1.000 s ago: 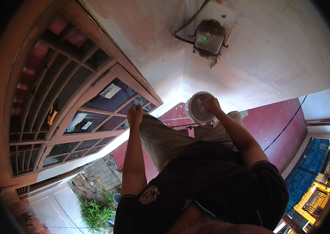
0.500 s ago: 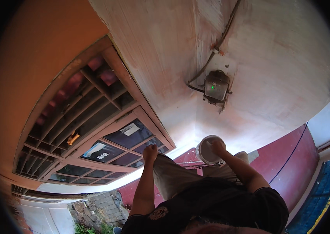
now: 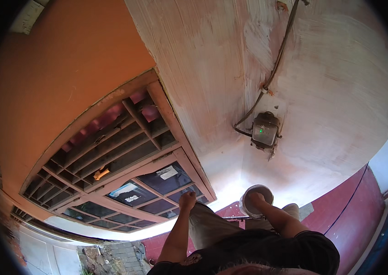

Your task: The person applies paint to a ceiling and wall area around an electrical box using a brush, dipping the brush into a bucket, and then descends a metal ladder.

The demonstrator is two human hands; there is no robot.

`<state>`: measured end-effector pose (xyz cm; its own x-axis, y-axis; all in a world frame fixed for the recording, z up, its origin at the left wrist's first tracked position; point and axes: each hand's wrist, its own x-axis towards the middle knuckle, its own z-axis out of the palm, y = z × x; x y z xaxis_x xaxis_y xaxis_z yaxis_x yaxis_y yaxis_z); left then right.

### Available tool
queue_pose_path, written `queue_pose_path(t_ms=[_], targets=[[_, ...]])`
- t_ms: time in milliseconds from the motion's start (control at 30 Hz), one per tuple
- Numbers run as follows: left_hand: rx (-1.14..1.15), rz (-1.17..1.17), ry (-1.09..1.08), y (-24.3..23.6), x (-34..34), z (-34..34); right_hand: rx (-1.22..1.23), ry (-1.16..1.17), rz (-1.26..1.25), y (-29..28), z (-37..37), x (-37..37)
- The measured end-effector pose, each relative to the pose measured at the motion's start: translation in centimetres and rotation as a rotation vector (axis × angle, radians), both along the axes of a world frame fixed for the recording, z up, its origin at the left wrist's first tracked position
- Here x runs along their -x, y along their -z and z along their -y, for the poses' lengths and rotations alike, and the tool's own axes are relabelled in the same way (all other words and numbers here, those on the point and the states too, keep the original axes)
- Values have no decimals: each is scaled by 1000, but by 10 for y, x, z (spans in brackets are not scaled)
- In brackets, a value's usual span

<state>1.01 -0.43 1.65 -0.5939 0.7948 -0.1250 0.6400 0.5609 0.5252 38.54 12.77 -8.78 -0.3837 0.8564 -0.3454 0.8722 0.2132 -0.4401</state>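
Head view shows more wall and less of the person than 1 second ago: our body, hands and bucket sit lower and smaller near the bottom edge, and the grey box (image 3: pixel 265 130) on the wall has slid from the top of the frame down toward the middle. Our left hand (image 3: pixel 187 200) is closed in a fist against the lower corner of the wooden window frame (image 3: pixel 175 151), as it was before, though we cannot tell whether it grips anything. Our right hand (image 3: pixel 256 200) reaches into the mouth of the small round bucket (image 3: pixel 254 201), fingers curled down inside; we cannot tell what they close on. The bucket stays held up in front of our chest, just below the whitewashed wall (image 3: pixel 336 114) and to the right of the window. A dark cable (image 3: pixel 274 68) runs down the wall to the box, which carries 1 small green light. The window has glass panes (image 3: pixel 132 192) behind wooden bars, with an arched upper part set in an orange wall (image 3: pixel 65 68). A dark red band (image 3: pixel 349 215) runs along the bottom of the white wall at right. At lower left we see a paved bit of ground (image 3: pixel 111 256).
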Motion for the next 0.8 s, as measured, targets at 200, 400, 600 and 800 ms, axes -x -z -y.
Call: queue_pose_path(t_ms=[200,400,600,800], targets=[[-16,-31,49,-3,0,-5,-87,-18,24,32,-20,-7],[-76,-28,54,-2,-1,-12,-42,84,8,-10,-35,-37],[-111,-37,64,5,3,-11,430,426,-449,-80,-24,-95],[-91,-57,33,-9,-7,-11,862,484,-1035,-101,15,-155]])
